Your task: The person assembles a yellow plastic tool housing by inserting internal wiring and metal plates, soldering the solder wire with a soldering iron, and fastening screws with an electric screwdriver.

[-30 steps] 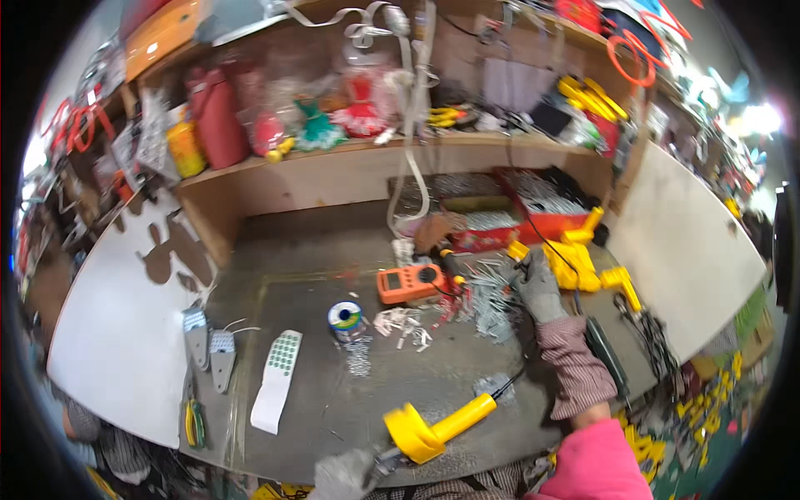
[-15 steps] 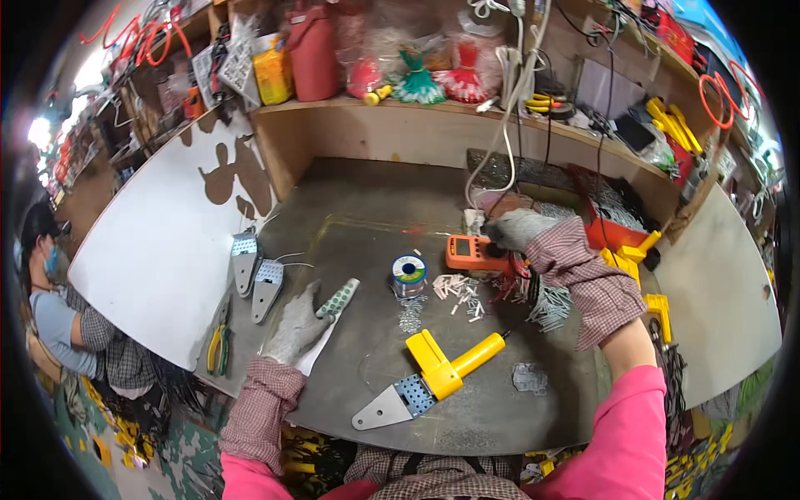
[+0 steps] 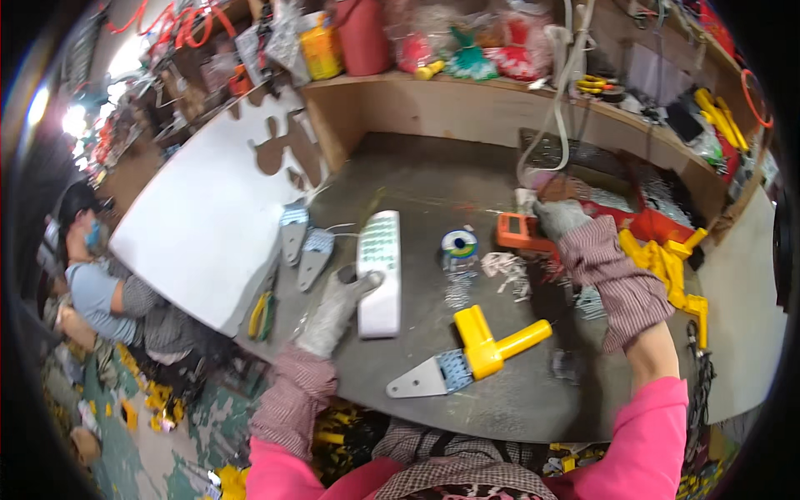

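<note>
My left hand (image 3: 335,307), in a grey glove, grips a long white strip (image 3: 380,312) by its left edge, thumb on top. Rows of green round dots cover the strip's upper half, as on a sticker sheet. My gloved right hand (image 3: 562,220) is curled beside the orange multimeter (image 3: 518,232), close to a small white connector (image 3: 525,200); what its fingers hold, if anything, is hidden. Between my arms lies a yellow tool-like piece (image 3: 483,346) with a grey pointed plate (image 3: 418,379). Two similar grey plates (image 3: 315,258) with wires lie left of the strip.
A solder spool (image 3: 459,245) stands mid-table, with small white tubes (image 3: 507,268) to its right. Green-and-yellow pliers (image 3: 262,315) lie at the left edge. More yellow parts (image 3: 662,262) are piled right of my right arm. A white cable (image 3: 554,108) hangs from above. A person (image 3: 104,279) sits at far left.
My left hand has brought the white strip up off its slant, and its dotted face now stands nearly straight in view. My right hand stays by the multimeter. The whole view has shifted.
</note>
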`<state>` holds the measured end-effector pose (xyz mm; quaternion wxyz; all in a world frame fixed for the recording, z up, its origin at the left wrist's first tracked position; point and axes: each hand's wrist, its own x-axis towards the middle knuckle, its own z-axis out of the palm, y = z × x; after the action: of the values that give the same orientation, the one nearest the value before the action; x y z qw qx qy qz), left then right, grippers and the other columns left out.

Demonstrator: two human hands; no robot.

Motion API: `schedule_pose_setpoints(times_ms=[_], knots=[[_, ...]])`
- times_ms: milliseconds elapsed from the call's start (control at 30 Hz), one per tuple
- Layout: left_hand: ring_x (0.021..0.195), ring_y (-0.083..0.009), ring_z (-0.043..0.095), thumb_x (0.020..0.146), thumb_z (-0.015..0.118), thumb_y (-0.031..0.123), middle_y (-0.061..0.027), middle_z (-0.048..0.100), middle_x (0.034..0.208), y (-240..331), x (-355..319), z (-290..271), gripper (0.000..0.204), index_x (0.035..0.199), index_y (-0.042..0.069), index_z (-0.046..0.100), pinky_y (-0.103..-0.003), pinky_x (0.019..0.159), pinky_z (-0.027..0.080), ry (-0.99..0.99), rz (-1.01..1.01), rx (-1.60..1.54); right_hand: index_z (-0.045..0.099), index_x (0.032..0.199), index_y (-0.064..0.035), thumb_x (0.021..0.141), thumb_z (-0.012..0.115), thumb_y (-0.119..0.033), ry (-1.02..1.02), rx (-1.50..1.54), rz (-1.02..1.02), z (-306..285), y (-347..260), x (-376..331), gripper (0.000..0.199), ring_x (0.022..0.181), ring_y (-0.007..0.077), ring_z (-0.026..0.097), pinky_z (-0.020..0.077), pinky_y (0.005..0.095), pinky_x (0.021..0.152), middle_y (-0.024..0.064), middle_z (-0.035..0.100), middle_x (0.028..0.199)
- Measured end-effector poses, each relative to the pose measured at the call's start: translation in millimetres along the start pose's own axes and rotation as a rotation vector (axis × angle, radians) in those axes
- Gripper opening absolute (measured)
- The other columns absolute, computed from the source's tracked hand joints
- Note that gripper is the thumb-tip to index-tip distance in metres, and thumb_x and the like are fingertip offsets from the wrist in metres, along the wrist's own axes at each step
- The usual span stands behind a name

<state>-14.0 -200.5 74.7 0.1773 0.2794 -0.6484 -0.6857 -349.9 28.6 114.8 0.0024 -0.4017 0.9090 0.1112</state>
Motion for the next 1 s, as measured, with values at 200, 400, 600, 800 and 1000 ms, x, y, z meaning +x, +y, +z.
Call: schedule_pose_setpoints(times_ms=[200,400,600,800,1000], knots=[[0.085,-0.0120,0.065,0.094,0.064,0.026,-0.0070,0.070,0.095,5,-28,23,0.032,0.113,0.000,0.065,-0.027,0.076,0.052,0.024,0.209,0.154,0.065,0.104,-0.0125,0.074,0.074,-0.012,0.735,0.666,-0.512,-21,-164,-98,0.031,0.106,0.0294,0.055,0.0435,0.0436,0.097,0.0077,0.060,0.109],[0.084,-0.0113,0.065,0.096,0.062,0.021,-0.0071,0.070,0.095,20,-45,51,0.026,0.110,0.000,0.066,-0.026,0.076,0.051,-0.012,0.199,-0.022,0.066,0.098,-0.0092,0.080,0.073,-0.015,0.804,0.872,-0.381,-8,-188,-105,0.020,0.096,0.0285,0.058,0.0438,0.0427,0.087,0.0077,0.061,0.095],[0.092,-0.0269,0.066,0.087,0.066,0.008,-0.0173,0.066,0.101,-17,-30,45,0.022,0.106,-0.002,0.064,-0.035,0.081,0.052,0.131,0.426,0.290,0.067,0.095,-0.0087,0.077,0.072,-0.011,0.797,0.836,-0.368,0,-196,-105,0.019,0.095,0.0272,0.059,0.0439,0.0431,0.088,0.0072,0.062,0.093],[0.089,-0.0290,0.066,0.085,0.069,0.013,-0.0171,0.067,0.099,-27,-20,38,0.027,0.106,-0.003,0.065,-0.036,0.082,0.052,0.070,0.438,0.277,0.064,0.089,-0.0052,0.074,0.071,-0.004,0.605,1.302,-0.344,16,-195,-90,0.016,0.080,0.0272,0.060,0.0498,0.0377,0.073,0.0088,0.060,0.084],[0.125,-0.0448,0.045,0.089,0.062,0.026,-0.0274,0.044,0.138,-48,-14,14,0.060,0.140,0.001,0.042,-0.049,0.099,0.043,0.285,0.531,1.183,0.065,0.087,-0.0006,0.077,0.068,-0.008,0.553,0.828,-0.162,41,-133,-101,0.013,0.087,0.0319,0.060,0.0491,0.0390,0.081,0.0141,0.062,0.089]])
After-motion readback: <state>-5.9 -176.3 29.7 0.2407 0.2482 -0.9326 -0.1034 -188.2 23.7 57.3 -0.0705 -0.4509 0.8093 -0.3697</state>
